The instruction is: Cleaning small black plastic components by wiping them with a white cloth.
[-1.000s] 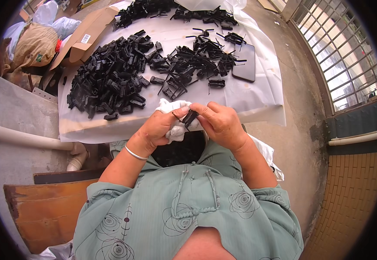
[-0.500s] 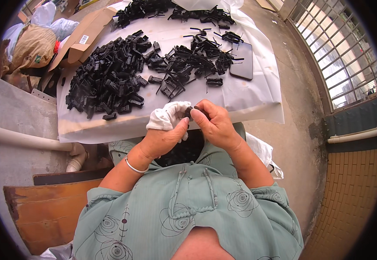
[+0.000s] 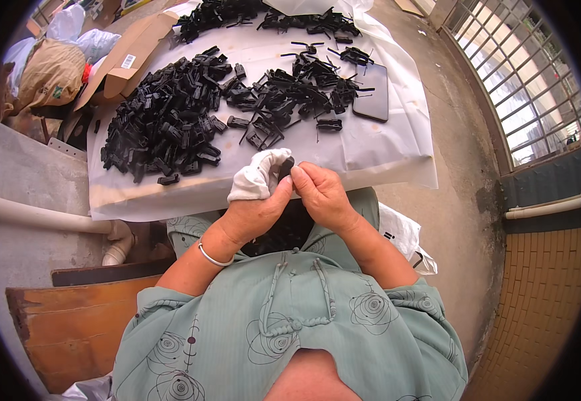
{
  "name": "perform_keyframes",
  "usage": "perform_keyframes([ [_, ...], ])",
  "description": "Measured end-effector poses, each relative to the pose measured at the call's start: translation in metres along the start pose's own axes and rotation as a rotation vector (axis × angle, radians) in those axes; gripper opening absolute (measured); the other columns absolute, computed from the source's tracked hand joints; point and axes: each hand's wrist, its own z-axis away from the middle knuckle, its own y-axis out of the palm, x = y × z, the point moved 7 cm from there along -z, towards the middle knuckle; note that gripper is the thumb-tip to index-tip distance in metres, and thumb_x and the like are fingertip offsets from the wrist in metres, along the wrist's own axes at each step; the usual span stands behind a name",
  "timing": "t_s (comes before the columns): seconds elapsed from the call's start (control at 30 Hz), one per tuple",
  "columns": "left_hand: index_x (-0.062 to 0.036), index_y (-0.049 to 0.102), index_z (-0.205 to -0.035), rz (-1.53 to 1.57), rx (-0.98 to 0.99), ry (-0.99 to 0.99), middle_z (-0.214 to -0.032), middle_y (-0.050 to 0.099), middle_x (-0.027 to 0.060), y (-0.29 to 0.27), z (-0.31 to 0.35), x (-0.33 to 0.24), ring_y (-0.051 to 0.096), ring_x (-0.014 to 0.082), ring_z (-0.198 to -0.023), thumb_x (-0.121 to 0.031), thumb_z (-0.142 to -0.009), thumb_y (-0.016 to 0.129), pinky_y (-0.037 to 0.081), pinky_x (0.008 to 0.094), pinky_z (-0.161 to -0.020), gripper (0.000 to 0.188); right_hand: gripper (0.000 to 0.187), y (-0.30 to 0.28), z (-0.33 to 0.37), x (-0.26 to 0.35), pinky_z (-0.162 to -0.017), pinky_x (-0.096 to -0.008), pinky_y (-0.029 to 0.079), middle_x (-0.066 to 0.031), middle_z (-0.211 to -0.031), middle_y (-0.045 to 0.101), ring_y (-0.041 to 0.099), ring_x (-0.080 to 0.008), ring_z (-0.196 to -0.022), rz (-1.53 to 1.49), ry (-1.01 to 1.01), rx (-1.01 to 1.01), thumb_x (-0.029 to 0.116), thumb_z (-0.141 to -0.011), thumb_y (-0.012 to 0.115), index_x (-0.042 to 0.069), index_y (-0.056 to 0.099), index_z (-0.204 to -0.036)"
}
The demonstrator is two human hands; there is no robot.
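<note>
My left hand (image 3: 254, 207), its fingers wrapped in a white cloth or glove (image 3: 257, 175) and its thumb bare, is closed on a small black plastic part (image 3: 286, 168). The part stands up between the cloth and the thumb, over the near edge of the table. From the right, my right hand (image 3: 325, 197) meets it in a pinch, thumb and index fingertips at the part's side. What lies between those fingertips is mostly hidden. Beyond the hands is a big heap of black plastic clips (image 3: 163, 113), with a looser pile of black parts with thin arms (image 3: 297, 93) to its right.
A white sheet (image 3: 397, 154) covers the table. A dark phone (image 3: 372, 100) lies at its right side. More black parts (image 3: 310, 23) are at the far end. An open cardboard box (image 3: 127, 60) and stuffed bags (image 3: 53, 70) stand at left. In my lap is a dark mass (image 3: 280, 234).
The black part now shows more of its face, standing upright in my left hand. My right hand has drawn down slightly, its fingers curled in closer.
</note>
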Motion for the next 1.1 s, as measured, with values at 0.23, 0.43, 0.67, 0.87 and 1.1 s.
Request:
perform_keyframes([
  [0.23, -0.0025, 0.035, -0.126, 0.565, 0.120, -0.426, -0.091, 0.054, 0.0035, -0.003, -0.003, 0.010, 0.044, 0.0051, -0.060, -0.006, -0.091, 0.045, 0.039, 0.0177, -0.053, 0.037, 0.015, -0.014, 0.004, 0.004, -0.057, -0.0264, 0.043, -0.0060, -0.067, 0.056, 0.049, -0.0114, -0.059, 0.279, -0.051, 0.082, 0.008, -0.079, 0.064, 0.000, 0.063, -0.093],
  [0.43, -0.0016, 0.037, -0.125, 0.366, 0.257, -0.370, -0.082, 0.052, 0.0013, 0.008, 0.002, 0.000, 0.043, 0.0044, -0.057, -0.007, -0.090, 0.041, 0.038, 0.0183, -0.051, 0.035, 0.008, -0.016, -0.001, 0.022, -0.056, -0.0258, 0.043, -0.0052, -0.068, 0.059, 0.051, -0.0103, -0.061, 0.178, -0.111, 0.023, 0.006, -0.079, 0.065, 0.000, 0.063, -0.083],
  [0.67, -0.0027, 0.043, -0.114, 0.484, 0.328, -0.407, -0.079, 0.048, -0.0010, 0.011, 0.005, -0.005, 0.040, 0.0028, -0.057, -0.007, -0.088, 0.042, 0.036, 0.0186, -0.050, 0.026, 0.014, -0.014, -0.002, 0.032, -0.053, -0.0275, 0.040, -0.0053, -0.061, 0.052, 0.044, -0.0127, -0.055, 0.124, -0.083, 0.081, 0.012, -0.087, 0.057, 0.000, 0.056, -0.079],
  [0.87, -0.0005, 0.046, -0.108, 0.170, 0.249, -0.180, -0.084, 0.052, 0.0071, 0.011, 0.000, -0.007, 0.048, 0.0141, -0.066, -0.004, -0.086, 0.042, 0.042, 0.0261, -0.061, 0.023, 0.024, -0.001, -0.004, 0.026, -0.052, -0.0315, 0.038, -0.0116, -0.060, 0.046, 0.041, -0.0214, -0.053, 0.210, -0.072, 0.187, 0.014, -0.091, 0.049, -0.002, 0.049, -0.072],
  [1.1, 0.0025, 0.049, -0.105, -0.173, 0.229, 0.030, -0.093, 0.055, 0.0175, -0.010, -0.005, -0.027, 0.055, 0.0285, -0.086, 0.000, -0.082, 0.046, 0.044, 0.0332, -0.079, 0.024, 0.025, 0.013, -0.007, 0.016, -0.052, -0.0326, 0.037, -0.0108, -0.060, 0.046, 0.037, -0.0204, -0.053, 0.160, -0.069, 0.135, 0.013, -0.090, 0.050, -0.001, 0.047, -0.070],
])
